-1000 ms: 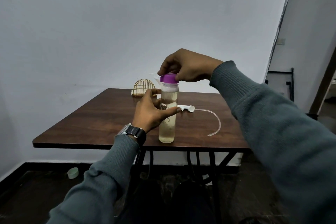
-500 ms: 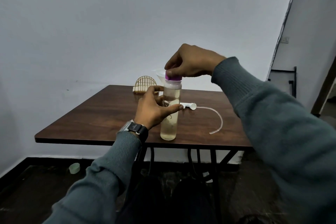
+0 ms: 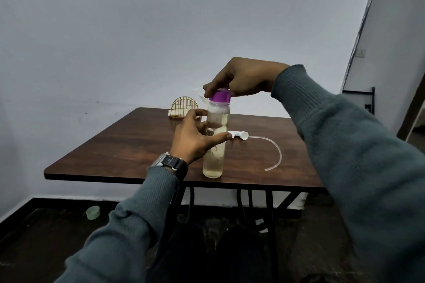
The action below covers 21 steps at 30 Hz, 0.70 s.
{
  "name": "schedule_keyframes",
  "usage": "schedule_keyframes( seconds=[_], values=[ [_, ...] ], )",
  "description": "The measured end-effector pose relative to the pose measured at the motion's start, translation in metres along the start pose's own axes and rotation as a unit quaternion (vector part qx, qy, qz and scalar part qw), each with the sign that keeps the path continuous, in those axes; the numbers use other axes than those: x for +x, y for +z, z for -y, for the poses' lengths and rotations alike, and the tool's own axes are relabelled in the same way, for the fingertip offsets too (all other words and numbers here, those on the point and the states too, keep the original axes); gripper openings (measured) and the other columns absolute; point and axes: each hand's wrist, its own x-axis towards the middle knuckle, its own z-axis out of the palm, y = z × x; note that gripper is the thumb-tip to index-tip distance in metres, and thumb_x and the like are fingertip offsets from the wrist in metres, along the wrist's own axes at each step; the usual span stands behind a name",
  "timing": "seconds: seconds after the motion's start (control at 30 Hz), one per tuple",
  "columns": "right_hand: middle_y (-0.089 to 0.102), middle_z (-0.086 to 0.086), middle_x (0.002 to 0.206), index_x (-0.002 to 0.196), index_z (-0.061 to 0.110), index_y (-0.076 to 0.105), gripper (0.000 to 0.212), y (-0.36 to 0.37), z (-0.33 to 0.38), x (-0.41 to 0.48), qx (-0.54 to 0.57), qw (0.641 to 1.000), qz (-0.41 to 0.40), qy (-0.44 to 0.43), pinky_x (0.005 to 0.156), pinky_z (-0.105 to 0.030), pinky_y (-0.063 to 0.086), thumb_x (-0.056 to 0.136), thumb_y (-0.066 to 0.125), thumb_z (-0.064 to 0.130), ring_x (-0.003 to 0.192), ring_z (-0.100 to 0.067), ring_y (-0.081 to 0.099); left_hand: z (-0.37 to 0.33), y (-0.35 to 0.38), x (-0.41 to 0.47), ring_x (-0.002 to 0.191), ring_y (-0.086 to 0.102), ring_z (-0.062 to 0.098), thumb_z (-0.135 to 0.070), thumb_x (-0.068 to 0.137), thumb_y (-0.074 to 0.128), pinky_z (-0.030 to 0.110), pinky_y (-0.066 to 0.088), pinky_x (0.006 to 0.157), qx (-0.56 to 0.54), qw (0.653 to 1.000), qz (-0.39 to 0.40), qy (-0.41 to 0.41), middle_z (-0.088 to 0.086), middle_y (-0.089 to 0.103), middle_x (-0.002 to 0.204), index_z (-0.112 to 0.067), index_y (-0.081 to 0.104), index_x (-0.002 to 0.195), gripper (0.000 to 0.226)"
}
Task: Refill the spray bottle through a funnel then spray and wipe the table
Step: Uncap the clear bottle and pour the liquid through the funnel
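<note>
A clear bottle (image 3: 213, 163) with pale yellowish liquid stands upright near the front edge of the brown table (image 3: 128, 144). My left hand (image 3: 195, 138) wraps around its middle. My right hand (image 3: 241, 78) grips the purple cap (image 3: 219, 97) on the bottle's top with its fingertips. Behind the bottle lies the white spray head (image 3: 240, 134) with its curved clear tube (image 3: 274, 154) on the table. A clear funnel (image 3: 199, 94) shows partly behind the cap, mostly hidden by my right hand and the bottle.
A gold wire holder (image 3: 185, 108) stands at the table's far edge by the white wall. A small pale green cup (image 3: 93, 212) lies on the dark floor left of the table legs. A doorway opens at the far right.
My right hand stays on the purple cap and has shifted slightly around it. The left hand keeps hold of the bottle, which stays in place on the table.
</note>
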Motion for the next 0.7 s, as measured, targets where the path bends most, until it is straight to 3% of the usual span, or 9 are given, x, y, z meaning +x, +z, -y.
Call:
schedule_keyframes(
  seconds=[0.07,0.13,0.2,0.3,0.4,0.47,0.53,0.63,0.7],
  values=[
    [0.069,0.004,0.136,0.121,0.019,0.076,0.074,0.001,-0.003,-0.003,0.044,0.999,-0.010,-0.003,0.112,-0.033,0.048,0.081,0.029,-0.023,0.135,-0.008,0.055,0.000,0.000,-0.001,0.085,0.073,0.002,-0.040,0.060,0.097,0.019,0.059,0.075,0.001,1.000,-0.004,-0.001,-0.016,0.078,0.095,-0.025,0.052,0.124,0.079],
    [0.066,0.001,0.139,0.130,0.019,0.071,0.060,0.002,-0.005,-0.006,0.095,0.995,-0.030,0.004,0.112,-0.032,0.047,0.091,0.043,-0.016,0.131,-0.007,0.056,-0.001,-0.001,-0.002,0.083,0.071,-0.002,-0.039,0.062,0.096,0.008,0.053,0.065,0.004,1.000,-0.004,-0.001,-0.019,0.075,0.091,-0.026,0.051,0.123,0.077],
    [0.071,0.005,0.130,0.125,0.024,0.074,0.030,0.002,-0.006,-0.006,0.041,0.995,-0.096,-0.003,0.106,-0.033,0.051,0.098,0.064,0.019,0.119,-0.008,0.062,-0.001,-0.001,-0.001,0.084,0.071,-0.003,-0.039,0.062,0.096,0.008,0.053,0.066,0.004,1.000,-0.003,-0.001,-0.020,0.075,0.091,-0.027,0.050,0.122,0.077],
    [0.078,0.007,0.103,0.108,0.029,0.081,0.034,0.007,-0.003,-0.006,-0.074,0.990,-0.118,0.017,0.074,-0.027,0.056,0.090,0.070,0.055,0.094,-0.013,0.071,0.000,0.000,-0.001,0.087,0.073,0.001,-0.039,0.061,0.097,0.018,0.059,0.075,-0.004,1.000,-0.005,-0.003,-0.016,0.078,0.095,-0.026,0.052,0.122,0.077],
    [0.076,0.011,0.093,0.115,0.025,0.079,0.031,0.011,0.002,-0.004,-0.099,0.990,-0.095,0.013,0.061,-0.022,0.047,0.091,0.073,0.044,0.086,-0.011,0.070,0.002,0.001,0.000,0.089,0.074,0.006,-0.041,0.060,0.097,0.027,0.061,0.079,-0.006,1.000,0.000,-0.001,-0.016,0.078,0.097,-0.024,0.052,0.123,0.079],
    [0.075,0.013,0.112,0.128,0.028,0.073,0.034,0.010,0.007,-0.006,-0.122,0.990,-0.078,0.005,0.066,-0.018,0.045,0.094,0.071,0.028,0.090,-0.006,0.064,0.002,0.001,0.000,0.090,0.075,0.009,-0.042,0.061,0.096,0.033,0.062,0.082,-0.001,1.000,0.003,0.001,-0.017,0.078,0.098,-0.024,0.051,0.124,0.080],
    [0.071,0.011,0.126,0.133,0.030,0.069,0.041,0.009,0.010,-0.009,-0.131,0.989,-0.070,-0.006,0.064,-0.008,0.041,0.096,0.065,0.014,0.100,-0.004,0.058,0.000,0.001,-0.001,0.088,0.075,0.008,-0.041,0.062,0.096,0.029,0.061,0.080,0.006,1.000,-0.004,0.003,-0.019,0.078,0.094,-0.024,0.052,0.124,0.078],
    [0.072,0.008,0.124,0.129,0.027,0.072,0.049,0.012,0.013,-0.012,-0.090,0.994,-0.054,-0.031,0.075,-0.013,0.044,0.093,0.055,-0.001,0.106,-0.005,0.063,-0.003,0.001,-0.003,0.086,0.073,0.005,-0.039,0.064,0.095,0.019,0.059,0.073,0.025,0.999,-0.022,0.009,-0.027,0.072,0.082,-0.025,0.052,0.123,0.074],
    [0.073,0.006,0.120,0.127,0.023,0.074,0.055,0.012,0.011,-0.013,-0.045,0.997,-0.046,-0.032,0.066,-0.008,0.044,0.089,0.049,-0.008,0.091,0.004,0.066,-0.003,0.001,-0.004,0.085,0.073,0.005,-0.039,0.064,0.095,0.024,0.060,0.076,0.027,0.999,-0.023,0.007,-0.026,0.073,0.085,-0.023,0.052,0.126,0.077]
  ],
)
